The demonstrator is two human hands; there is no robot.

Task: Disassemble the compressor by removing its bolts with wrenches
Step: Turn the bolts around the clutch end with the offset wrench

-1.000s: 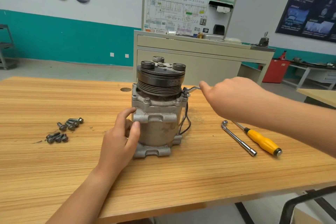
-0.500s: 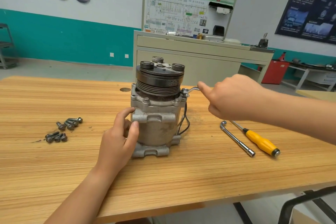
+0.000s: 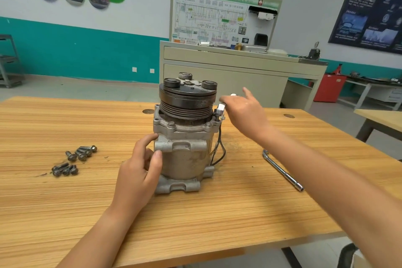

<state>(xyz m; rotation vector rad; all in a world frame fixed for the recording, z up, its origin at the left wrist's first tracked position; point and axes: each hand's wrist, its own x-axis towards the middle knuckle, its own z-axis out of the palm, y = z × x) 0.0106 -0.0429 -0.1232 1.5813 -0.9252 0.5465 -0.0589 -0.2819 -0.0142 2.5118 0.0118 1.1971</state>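
Compressor (image 3: 185, 154) upright mid-table (image 3: 65, 213), unmoved. Left hand (image 3: 139, 172) still grips its left side, fingers curled on housing. Right hand (image 3: 243, 113) swung nearer pulley than 1 s ago, fingers clamped on wrench (image 3: 220, 107), index finger straight. Screwdriver now hidden behind right arm (image 3: 326, 180). 2 clusters of loose bolts (image 3: 83, 154) toward left edge, unchanged.

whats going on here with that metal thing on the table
A person is taking apart a grey metal compressor that stands upright on a wooden table. The left hand grips its side to steady it. The right hand holds a small silver wrench set at the compressor's upper right flange. Loose dark bolts lie in two small heaps on the table to the left, and a long L-shaped socket wrench lies unused to the right.
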